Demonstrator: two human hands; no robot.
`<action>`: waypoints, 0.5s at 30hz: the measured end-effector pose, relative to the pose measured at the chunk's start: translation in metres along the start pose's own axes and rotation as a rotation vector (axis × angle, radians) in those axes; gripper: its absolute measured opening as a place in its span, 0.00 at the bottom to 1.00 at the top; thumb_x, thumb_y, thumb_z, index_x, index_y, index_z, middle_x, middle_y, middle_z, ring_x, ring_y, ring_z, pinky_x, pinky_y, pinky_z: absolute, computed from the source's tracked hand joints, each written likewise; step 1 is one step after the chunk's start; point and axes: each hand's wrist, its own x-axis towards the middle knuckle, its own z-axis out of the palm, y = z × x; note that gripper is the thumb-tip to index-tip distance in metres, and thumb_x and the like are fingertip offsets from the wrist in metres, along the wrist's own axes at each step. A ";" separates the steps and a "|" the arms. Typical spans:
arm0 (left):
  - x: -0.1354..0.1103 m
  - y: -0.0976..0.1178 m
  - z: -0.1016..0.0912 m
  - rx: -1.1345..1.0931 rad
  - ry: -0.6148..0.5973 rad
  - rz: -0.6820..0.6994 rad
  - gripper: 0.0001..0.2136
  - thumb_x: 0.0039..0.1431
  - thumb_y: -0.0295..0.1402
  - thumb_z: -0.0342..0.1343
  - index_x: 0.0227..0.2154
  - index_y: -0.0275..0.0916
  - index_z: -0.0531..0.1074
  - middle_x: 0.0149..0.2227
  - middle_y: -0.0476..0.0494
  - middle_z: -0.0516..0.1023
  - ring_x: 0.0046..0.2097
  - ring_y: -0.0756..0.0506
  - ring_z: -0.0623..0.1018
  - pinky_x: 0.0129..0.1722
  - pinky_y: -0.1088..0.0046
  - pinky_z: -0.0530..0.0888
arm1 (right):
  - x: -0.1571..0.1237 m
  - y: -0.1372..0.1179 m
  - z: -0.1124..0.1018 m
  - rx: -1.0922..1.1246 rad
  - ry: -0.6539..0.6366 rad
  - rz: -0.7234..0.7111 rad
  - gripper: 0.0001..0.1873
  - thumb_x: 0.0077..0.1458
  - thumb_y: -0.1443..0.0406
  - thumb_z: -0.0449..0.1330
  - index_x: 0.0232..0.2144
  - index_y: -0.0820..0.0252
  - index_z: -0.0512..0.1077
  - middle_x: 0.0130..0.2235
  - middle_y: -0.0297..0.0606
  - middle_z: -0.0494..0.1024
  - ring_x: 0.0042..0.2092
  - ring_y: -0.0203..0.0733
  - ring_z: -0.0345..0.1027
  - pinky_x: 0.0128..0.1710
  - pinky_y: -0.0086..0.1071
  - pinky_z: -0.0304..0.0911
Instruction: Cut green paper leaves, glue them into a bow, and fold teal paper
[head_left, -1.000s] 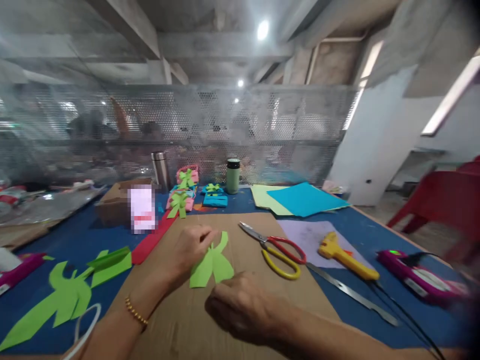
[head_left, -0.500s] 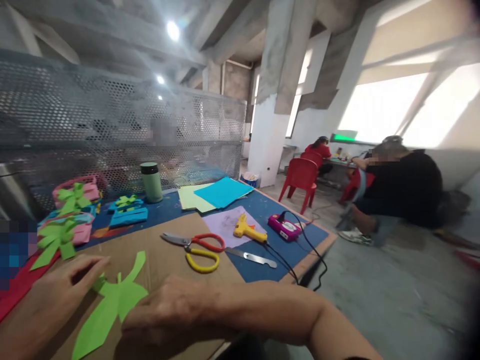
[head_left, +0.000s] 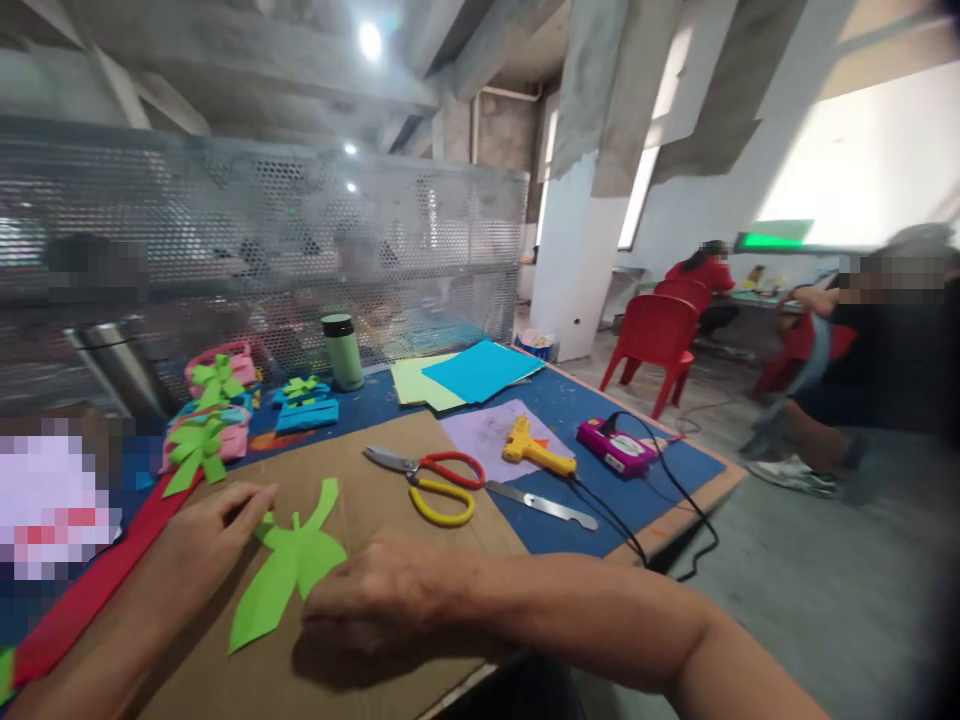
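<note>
fingers of the left hand (head_left: 206, 540) are bent, index and thumb nearly together at the upper-left strip of the green cutout (head_left: 270, 590); can't tell if they pinch it. right hand (head_left: 375, 590) is curled in at the cutout's right lobe, fingertips hidden, so can't tell what grip it has, if any.

cutout is on the brown cardboard (head_left: 420, 570), between the two hands. bright lime, matte, thin sheet stock (paper or felt, can't tell). bow/butterfly outline: broad left lobe tapering to an angled end, wide right lobe partly covered by the hand, narrow strip curving up on the right, short stub at top centre.

cardboard is smooth. on it: scissors (head_left: 409, 470), steel blades, one red loop, one yellow. beside them a flat metal strip (head_left: 536, 502), notched at the far-right end. yellow glue gun (head_left: 544, 455), hard and glossy, on a smudged lilac sheet (head_left: 469, 428). turquoise sheet (head_left: 480, 370), flat, straight-edged, overlaps a pale yellow-green sheet (head_left: 409, 378).
</note>
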 end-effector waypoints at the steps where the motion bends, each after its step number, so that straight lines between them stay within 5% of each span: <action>1: 0.000 0.003 -0.001 -0.016 -0.027 -0.001 0.19 0.60 0.51 0.48 0.27 0.42 0.75 0.28 0.51 0.79 0.32 0.45 0.76 0.33 0.74 0.69 | 0.000 0.001 0.001 0.005 0.007 -0.013 0.08 0.66 0.62 0.52 0.40 0.57 0.70 0.32 0.31 0.77 0.30 0.34 0.67 0.28 0.29 0.52; 15: 0.003 0.009 -0.002 -0.171 0.072 0.021 0.14 0.63 0.41 0.50 0.38 0.40 0.79 0.41 0.43 0.81 0.44 0.43 0.77 0.45 0.68 0.71 | 0.005 -0.003 -0.007 0.108 -0.011 -0.010 0.10 0.64 0.69 0.52 0.29 0.59 0.67 0.25 0.30 0.70 0.25 0.31 0.56 0.26 0.30 0.48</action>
